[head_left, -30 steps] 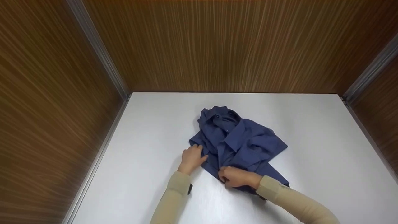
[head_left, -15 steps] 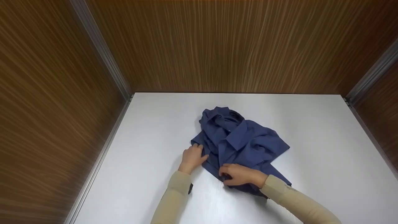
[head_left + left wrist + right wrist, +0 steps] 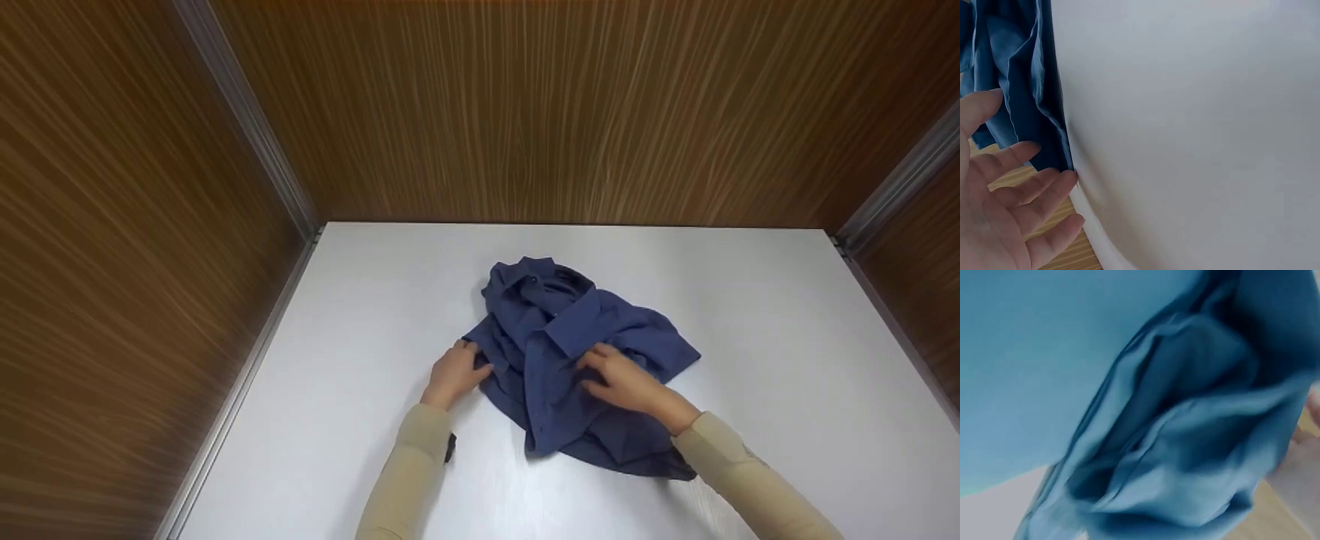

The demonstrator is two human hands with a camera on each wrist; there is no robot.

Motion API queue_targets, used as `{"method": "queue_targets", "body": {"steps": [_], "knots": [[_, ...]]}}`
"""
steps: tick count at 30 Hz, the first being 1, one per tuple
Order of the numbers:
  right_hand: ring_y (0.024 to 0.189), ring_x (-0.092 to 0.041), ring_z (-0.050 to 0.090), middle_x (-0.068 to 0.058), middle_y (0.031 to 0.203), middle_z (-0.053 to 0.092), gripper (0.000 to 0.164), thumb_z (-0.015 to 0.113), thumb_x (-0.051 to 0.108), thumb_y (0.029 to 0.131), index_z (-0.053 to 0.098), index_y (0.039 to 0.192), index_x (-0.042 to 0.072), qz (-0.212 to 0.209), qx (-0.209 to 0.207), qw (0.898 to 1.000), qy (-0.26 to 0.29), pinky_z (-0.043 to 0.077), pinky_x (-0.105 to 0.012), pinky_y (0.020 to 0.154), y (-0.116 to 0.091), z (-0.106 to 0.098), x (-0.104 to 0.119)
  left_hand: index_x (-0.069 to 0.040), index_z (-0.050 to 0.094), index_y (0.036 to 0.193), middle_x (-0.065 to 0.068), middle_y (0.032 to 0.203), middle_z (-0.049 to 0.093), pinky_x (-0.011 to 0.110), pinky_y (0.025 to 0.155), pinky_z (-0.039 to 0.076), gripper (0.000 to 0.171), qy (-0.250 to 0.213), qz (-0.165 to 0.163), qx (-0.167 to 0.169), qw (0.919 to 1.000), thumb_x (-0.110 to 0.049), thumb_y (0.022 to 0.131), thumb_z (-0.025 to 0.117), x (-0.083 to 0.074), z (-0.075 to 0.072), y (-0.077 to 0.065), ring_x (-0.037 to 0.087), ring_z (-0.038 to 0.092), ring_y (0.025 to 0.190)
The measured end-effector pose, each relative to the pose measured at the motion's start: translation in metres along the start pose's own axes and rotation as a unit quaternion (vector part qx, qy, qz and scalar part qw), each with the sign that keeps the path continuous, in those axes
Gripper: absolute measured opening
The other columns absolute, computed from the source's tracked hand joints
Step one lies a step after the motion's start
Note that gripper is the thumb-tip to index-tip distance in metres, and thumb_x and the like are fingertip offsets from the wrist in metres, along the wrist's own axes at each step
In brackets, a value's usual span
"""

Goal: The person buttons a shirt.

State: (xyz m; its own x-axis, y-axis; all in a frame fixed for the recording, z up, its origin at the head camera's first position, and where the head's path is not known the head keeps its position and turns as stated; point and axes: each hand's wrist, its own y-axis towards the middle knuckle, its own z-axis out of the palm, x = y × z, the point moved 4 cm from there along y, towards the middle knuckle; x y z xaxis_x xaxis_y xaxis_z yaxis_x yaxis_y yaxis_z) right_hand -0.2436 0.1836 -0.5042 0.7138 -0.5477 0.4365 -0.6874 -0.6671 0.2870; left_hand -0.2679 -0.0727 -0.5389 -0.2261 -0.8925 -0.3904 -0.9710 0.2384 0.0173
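Note:
A crumpled navy button-up shirt (image 3: 551, 390) lies on the white table, its collar (image 3: 574, 319) toward the far side. At the shirt's left edge rests my left hand (image 3: 454, 373). In the left wrist view its fingers (image 3: 1044, 197) are spread and loosely bent, with fingertips right at the cloth's border. Over the middle of the shirt is my right hand (image 3: 630, 382), thumb and fingers apart. The right wrist view is mostly filled by blurred folds of the shirt (image 3: 1196, 444), with part of the right hand (image 3: 1300, 467) at the right edge.
The white table (image 3: 360, 300) spreads out around the shirt. Behind it stands a wood-grain panel (image 3: 525, 112), with another wood-grain panel (image 3: 135, 262) on the left and one (image 3: 915, 285) on the right. Grey metal strips run along the corners.
My right hand has let go of the shirt's near edge and moved up and right over its middle. The front placket now extends toward me. The left hand has shifted slightly left.

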Motion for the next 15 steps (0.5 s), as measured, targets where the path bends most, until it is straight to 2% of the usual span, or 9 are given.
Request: {"method": "queue_targets", "body": {"steps": [5, 10, 12, 15], "knots": [[0.088, -0.030, 0.047, -0.013, 0.096, 0.050, 0.021, 0.066, 0.005, 0.073, 0.058, 0.092, 0.001, 0.049, -0.071, 0.995, -0.047, 0.040, -0.043, 0.073, -0.008, -0.017, -0.020, 0.005, 0.054, 0.109, 0.021, 0.103, 0.051, 0.040, 0.079, 0.043, 0.040, -0.025, 0.000, 0.002, 0.9997, -0.024, 0.083, 0.061, 0.003, -0.001, 0.004, 0.033, 0.054, 0.092], [0.091, -0.038, 0.045, -0.021, 0.100, 0.048, 0.025, 0.066, 0.004, 0.072, 0.057, 0.095, -0.002, 0.114, -0.126, 0.984, -0.061, 0.037, -0.050, 0.074, -0.016, -0.036, -0.040, 0.007, 0.051, 0.111, 0.023, 0.102, 0.050, 0.040, 0.081, 0.042, 0.037, -0.037, -0.008, -0.001, 0.9993, -0.012, 0.082, 0.062, 0.005, -0.002, 0.009, 0.034, 0.054, 0.093], [0.092, -0.041, 0.043, -0.025, 0.103, 0.047, 0.031, 0.065, 0.004, 0.071, 0.056, 0.099, -0.003, 0.148, -0.133, 0.978, -0.065, 0.036, -0.053, 0.073, -0.021, -0.043, -0.048, 0.008, 0.049, 0.114, 0.024, 0.103, 0.050, 0.040, 0.082, 0.042, 0.040, -0.040, -0.017, 0.001, 0.9990, -0.011, 0.082, 0.062, 0.005, -0.002, 0.012, 0.034, 0.053, 0.095], [0.097, -0.045, 0.040, -0.030, 0.108, 0.043, 0.041, 0.063, 0.006, 0.072, 0.050, 0.110, -0.005, 0.205, -0.112, 0.971, -0.060, 0.034, -0.058, 0.073, -0.029, -0.047, -0.059, 0.009, 0.045, 0.118, 0.025, 0.106, 0.049, 0.040, 0.084, 0.041, 0.046, -0.050, -0.039, -0.002, 0.9980, -0.011, 0.081, 0.063, 0.007, -0.004, 0.018, 0.035, 0.052, 0.097]]}}
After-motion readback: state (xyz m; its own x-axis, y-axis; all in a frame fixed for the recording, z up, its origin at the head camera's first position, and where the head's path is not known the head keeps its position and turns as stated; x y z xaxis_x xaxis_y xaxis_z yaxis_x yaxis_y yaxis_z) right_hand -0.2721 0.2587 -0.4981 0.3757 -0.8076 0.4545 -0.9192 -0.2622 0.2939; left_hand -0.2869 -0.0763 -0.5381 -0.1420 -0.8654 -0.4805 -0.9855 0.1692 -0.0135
